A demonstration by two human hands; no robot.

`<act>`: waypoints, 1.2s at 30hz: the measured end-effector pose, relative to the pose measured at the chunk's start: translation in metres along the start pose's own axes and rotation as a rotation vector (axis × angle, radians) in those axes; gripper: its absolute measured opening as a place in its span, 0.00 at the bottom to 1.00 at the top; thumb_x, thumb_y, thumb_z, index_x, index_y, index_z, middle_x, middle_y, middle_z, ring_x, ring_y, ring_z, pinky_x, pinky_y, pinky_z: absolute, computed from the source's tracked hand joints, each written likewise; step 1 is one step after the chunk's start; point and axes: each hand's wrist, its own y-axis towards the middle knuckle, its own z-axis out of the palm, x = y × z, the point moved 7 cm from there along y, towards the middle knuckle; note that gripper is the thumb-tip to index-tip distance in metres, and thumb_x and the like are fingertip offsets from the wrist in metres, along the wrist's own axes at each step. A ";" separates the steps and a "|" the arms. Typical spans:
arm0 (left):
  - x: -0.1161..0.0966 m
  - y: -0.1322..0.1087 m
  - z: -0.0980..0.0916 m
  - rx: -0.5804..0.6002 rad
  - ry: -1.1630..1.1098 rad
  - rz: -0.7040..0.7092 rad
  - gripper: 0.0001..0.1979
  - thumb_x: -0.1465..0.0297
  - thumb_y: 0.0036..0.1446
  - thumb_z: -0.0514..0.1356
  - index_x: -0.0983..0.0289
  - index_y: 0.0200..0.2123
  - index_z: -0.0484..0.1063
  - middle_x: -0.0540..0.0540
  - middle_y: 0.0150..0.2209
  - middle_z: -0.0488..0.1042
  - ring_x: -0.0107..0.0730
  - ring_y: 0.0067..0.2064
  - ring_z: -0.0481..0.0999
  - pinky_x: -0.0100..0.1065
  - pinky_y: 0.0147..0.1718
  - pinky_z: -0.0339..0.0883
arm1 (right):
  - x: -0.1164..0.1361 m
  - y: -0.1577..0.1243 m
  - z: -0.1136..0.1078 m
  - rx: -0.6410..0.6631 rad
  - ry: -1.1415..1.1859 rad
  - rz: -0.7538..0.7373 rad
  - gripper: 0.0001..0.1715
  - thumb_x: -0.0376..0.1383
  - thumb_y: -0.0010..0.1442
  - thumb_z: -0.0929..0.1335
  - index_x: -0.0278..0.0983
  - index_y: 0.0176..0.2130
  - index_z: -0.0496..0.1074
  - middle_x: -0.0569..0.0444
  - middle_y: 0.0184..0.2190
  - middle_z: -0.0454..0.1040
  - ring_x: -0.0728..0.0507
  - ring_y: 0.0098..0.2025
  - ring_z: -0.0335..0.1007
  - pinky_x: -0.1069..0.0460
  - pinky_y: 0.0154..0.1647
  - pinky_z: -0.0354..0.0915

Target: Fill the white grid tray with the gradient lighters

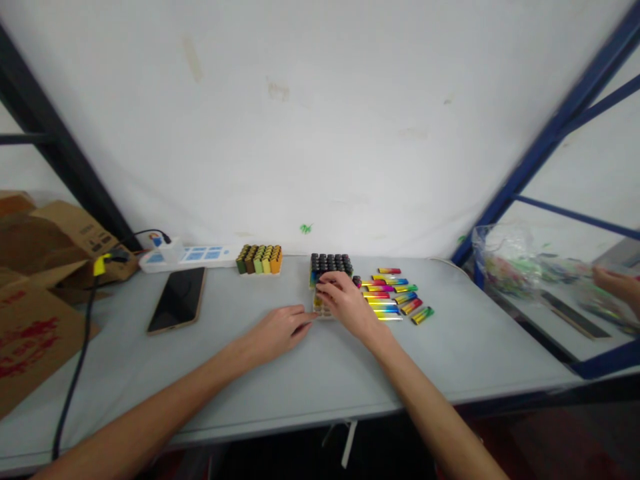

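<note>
Tray (324,311) is sitting near the bench's (350,380) back edge, best steadied at its near-left corner by my left hand (281,327), while my right hand (343,301) is working above, and I cannot tell either grip.

White wall (350,153) (scuffed, green mark (306,229) low down) behind pale grey table (305,380); blue frame (545,140) at right.
</note>
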 end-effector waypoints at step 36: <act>0.004 0.005 -0.004 -0.011 -0.104 -0.058 0.14 0.67 0.67 0.53 0.62 0.49 0.76 0.52 0.32 0.74 0.32 0.32 0.73 0.31 0.38 0.68 | -0.182 -0.077 -0.075 0.175 -0.254 0.506 0.18 0.42 0.65 0.69 0.36 0.51 0.77 0.43 0.47 0.77 0.38 0.49 0.73 0.44 0.55 0.67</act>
